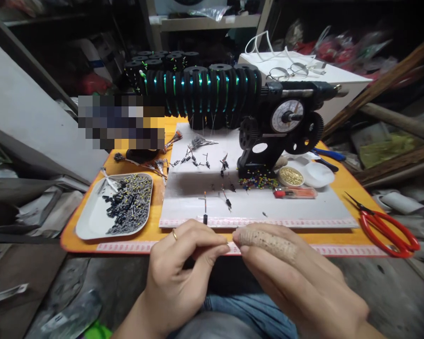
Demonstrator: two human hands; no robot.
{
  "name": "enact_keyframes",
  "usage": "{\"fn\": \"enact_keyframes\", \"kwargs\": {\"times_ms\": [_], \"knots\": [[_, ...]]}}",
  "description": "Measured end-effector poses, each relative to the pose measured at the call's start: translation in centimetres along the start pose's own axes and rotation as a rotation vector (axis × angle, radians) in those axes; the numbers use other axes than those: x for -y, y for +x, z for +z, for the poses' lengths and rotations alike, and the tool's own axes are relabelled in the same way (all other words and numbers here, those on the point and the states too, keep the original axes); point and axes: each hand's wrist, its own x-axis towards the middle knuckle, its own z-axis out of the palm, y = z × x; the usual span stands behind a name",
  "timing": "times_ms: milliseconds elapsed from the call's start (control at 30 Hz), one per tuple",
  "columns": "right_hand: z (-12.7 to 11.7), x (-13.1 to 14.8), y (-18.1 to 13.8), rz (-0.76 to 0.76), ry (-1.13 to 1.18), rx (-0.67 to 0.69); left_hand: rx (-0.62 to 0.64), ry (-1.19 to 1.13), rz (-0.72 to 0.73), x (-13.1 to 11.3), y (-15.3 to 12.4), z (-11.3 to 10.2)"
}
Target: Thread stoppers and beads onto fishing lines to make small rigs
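Note:
At the table's front edge my left hand (178,268) has its thumb and index finger pinched together; a ring is on one finger. My right hand (297,278) faces it with thumb and index finger closed, the index wrapped in tan tape (268,242). Whatever lies between the fingertips is too small or hidden to name. Just beyond them is a white board (183,202) with small black parts on wire leads (228,202) scattered over it. One such black part (205,219) lies close to my left hand's knuckles.
A white tray (80,226) of small grey and black pieces stands left. Behind the board is a black geared machine (268,136) with a dial and black rolls. Coloured beads (256,181), a dish of gold bits (291,176) and red-handled scissors (388,230) are on the right.

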Motion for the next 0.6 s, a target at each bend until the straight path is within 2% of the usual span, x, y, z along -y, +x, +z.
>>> {"fn": "enact_keyframes", "kwargs": {"times_ms": [100,167,367,533,600], "knots": [[-0.4,-0.4,0.1,0.060,-0.066,0.135,-0.001,-0.012,-0.047,0.1,-0.3,-0.2],[-0.4,-0.6,-0.1,0.110,-0.044,0.170,0.004,-0.019,-0.059,0.2,-0.2,-0.3],[-0.3,-0.9,-1.1,0.126,0.089,0.063,-0.019,0.017,-0.095,0.3,0.2,-0.2],[0.0,-0.7,-0.9,0.073,-0.027,0.285,0.011,0.104,-0.016,0.2,0.5,0.0],[0.1,-0.8,-0.6,0.056,-0.048,0.322,0.018,0.107,0.019,0.1,0.7,0.2]]}}
